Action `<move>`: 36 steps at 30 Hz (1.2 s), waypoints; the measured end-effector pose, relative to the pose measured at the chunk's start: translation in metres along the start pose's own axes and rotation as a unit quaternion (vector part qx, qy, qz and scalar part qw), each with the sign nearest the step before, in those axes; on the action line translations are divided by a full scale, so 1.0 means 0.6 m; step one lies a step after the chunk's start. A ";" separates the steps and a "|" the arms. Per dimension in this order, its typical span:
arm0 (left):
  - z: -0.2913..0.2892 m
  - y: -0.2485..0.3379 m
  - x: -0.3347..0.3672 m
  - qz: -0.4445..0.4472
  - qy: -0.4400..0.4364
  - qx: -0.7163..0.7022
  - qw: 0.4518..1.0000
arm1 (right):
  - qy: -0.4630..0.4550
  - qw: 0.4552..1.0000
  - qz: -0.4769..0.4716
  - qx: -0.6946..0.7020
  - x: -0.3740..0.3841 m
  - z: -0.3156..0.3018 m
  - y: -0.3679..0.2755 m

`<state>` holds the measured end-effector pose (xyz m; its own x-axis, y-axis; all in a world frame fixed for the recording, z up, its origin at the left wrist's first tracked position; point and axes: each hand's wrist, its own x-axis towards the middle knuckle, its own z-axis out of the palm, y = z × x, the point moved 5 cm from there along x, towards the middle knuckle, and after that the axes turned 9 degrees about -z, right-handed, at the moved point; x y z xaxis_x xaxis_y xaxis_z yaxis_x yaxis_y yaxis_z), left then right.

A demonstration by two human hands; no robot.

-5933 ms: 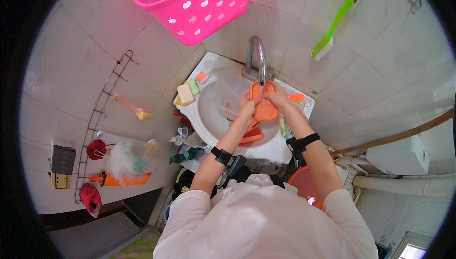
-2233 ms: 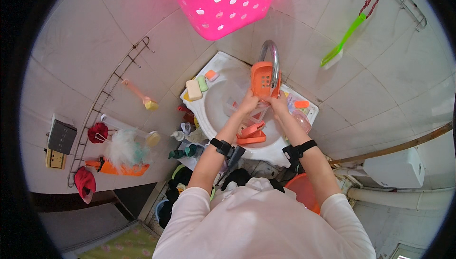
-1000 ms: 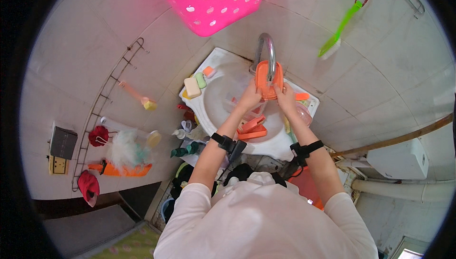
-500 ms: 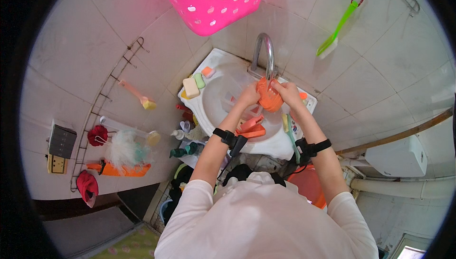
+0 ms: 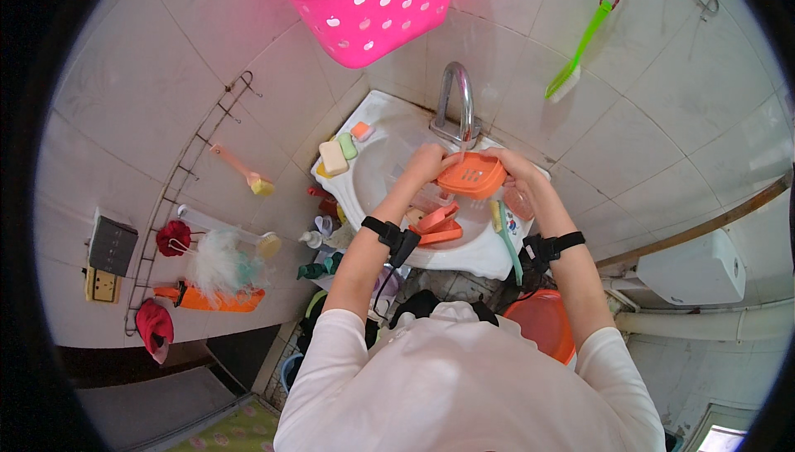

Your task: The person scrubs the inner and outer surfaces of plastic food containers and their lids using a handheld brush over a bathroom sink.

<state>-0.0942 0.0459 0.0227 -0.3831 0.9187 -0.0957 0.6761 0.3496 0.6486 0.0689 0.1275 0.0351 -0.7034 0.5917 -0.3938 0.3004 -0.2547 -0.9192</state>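
Both hands hold an orange soap dish with slots in its base, level over the white sink and just in front of the curved metal faucet. My left hand grips its left end, and my right hand has the right end. Under the dish, inside the basin, lie orange-red plastic pieces and some clear plastic ones, partly hidden by my left arm. Close below my right hand is a pinkish translucent piece at the sink's edge. Whether water is running I cannot tell.
Soap bars sit on the sink's left rim. A teal-handled brush lies along the right rim. Above hangs a pink basket; a green brush hangs on the right wall. A wire rack holds scrubbers at left. An orange basin stands below.
The soap dish has come out from under the faucet toward me and turned so its slotted base shows flat. My right hand has moved from its top to its right end.
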 end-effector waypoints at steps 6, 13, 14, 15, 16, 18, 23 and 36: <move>0.017 0.012 0.011 0.042 0.034 0.091 0.994 | 0.000 1.000 -0.016 -0.012 0.014 -0.021 0.013; 0.005 0.002 0.002 0.122 -0.011 -0.095 0.988 | 0.062 0.988 0.050 0.134 -0.049 0.024 -0.017; -0.002 0.008 0.000 0.122 -0.011 -0.094 0.988 | 0.061 0.988 0.050 0.135 -0.042 0.017 -0.007; -0.003 0.023 0.000 0.102 -0.041 -0.080 0.991 | 0.024 0.987 0.035 0.156 -0.042 0.004 0.003; -0.002 0.023 0.003 0.078 -0.068 -0.066 0.992 | -0.018 0.984 0.020 0.176 -0.034 -0.002 0.014; -0.003 0.021 0.007 0.090 -0.072 -0.055 0.992 | -0.003 0.981 0.031 0.191 -0.021 -0.014 0.038; 0.011 -0.051 0.014 0.089 -0.012 -0.017 0.996 | 0.032 0.968 -0.005 0.248 -0.013 0.008 0.030; 0.072 0.018 -0.061 -0.106 -0.182 -0.777 0.594 | -0.004 0.894 -0.021 0.448 -0.029 0.051 0.108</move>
<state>-0.0454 0.0239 0.0006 -0.0042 0.9619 -0.2733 -0.8676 0.1324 0.4793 0.0809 0.0776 -0.0175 -0.7080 0.6104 -0.3552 -0.3602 -0.7447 -0.5618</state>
